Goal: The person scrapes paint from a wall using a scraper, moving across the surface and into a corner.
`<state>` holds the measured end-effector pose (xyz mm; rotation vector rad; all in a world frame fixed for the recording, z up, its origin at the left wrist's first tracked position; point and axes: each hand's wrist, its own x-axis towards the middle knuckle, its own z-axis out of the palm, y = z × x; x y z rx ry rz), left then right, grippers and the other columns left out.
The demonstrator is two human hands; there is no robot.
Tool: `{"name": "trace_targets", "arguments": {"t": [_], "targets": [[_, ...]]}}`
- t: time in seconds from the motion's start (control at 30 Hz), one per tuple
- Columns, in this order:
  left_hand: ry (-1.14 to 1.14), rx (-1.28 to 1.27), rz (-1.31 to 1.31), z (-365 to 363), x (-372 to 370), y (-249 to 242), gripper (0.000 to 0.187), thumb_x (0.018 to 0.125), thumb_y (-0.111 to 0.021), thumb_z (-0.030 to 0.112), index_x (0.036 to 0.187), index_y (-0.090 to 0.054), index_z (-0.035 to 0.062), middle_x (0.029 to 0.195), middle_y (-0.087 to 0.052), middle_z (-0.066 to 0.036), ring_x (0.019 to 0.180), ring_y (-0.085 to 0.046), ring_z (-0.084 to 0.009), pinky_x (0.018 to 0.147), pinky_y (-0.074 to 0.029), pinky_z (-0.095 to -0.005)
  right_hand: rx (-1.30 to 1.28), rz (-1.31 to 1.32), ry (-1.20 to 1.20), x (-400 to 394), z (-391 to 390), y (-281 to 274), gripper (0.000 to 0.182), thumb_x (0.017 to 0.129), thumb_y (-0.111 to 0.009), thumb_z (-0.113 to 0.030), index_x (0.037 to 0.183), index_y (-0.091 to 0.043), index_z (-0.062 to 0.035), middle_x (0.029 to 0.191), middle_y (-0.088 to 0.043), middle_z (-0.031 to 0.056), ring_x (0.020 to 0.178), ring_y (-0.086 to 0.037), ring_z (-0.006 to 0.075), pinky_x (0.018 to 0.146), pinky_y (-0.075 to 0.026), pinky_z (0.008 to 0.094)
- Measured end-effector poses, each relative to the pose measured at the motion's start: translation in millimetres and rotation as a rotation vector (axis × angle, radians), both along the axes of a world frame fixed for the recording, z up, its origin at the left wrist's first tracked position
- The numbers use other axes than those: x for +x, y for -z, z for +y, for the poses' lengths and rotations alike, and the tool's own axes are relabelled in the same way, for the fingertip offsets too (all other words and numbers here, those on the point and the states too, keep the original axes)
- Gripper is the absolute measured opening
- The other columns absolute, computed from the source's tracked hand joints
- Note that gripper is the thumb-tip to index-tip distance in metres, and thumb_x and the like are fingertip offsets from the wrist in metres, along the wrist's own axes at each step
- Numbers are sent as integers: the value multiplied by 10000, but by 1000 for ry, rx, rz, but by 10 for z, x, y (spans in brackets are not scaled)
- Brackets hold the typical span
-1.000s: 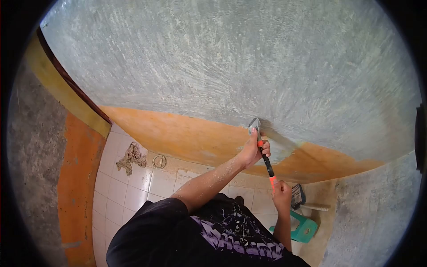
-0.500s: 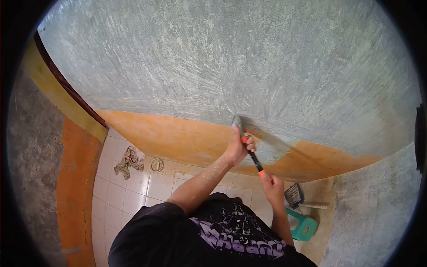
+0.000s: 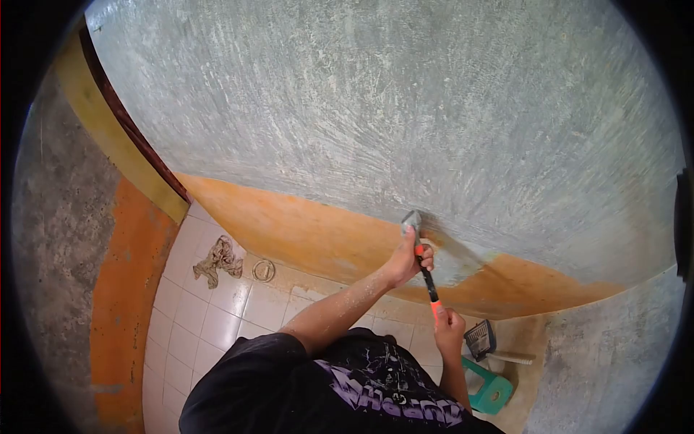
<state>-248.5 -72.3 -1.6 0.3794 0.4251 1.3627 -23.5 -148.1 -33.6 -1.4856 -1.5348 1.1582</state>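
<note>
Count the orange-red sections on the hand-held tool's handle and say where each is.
2 visible: the upper section by the left hand, and the lower section by the right hand. The hands may hide more.

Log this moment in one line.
Left hand: grips scraper near its head | right hand: grips its lower end | head: at upper edge of orange paint | green stool: on floor

Two bare hands, one left hand (image 3: 410,262) and one right hand (image 3: 450,327), one long-handled scraper (image 3: 431,282); one crumpled cloth (image 3: 218,262), one ring-shaped item (image 3: 255,270), one green stool (image 3: 494,394); one dark-framed object (image 3: 480,340), one pale rod (image 3: 515,358), one black shirt (image 3: 289,390)
</note>
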Motion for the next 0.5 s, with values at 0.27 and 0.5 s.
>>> {"name": "trace_targets", "arguments": {"t": [0.27, 0.5], "targets": [[-42, 43, 48, -38, -235, 124, 608, 928, -295, 735, 818, -323, 138, 704, -372, -10, 637, -413, -156, 690, -432, -350, 34, -14, -38, -210, 13, 176, 406, 968, -611, -314, 666, -506, -64, 569, -446, -32, 486, -427, 48, 443, -328, 241], [104, -14, 15, 78, 215, -71, 560, 962, -251, 689, 970, -344, 137, 734, -340, -10, 663, -389, -163, 717, -417, -364, -104, 128, 9, 174, -55, 97, 397, 979, -584, -314, 669, -480, -89, 547, -459, -27, 419, -409, 56, 375, -307, 242]]}}
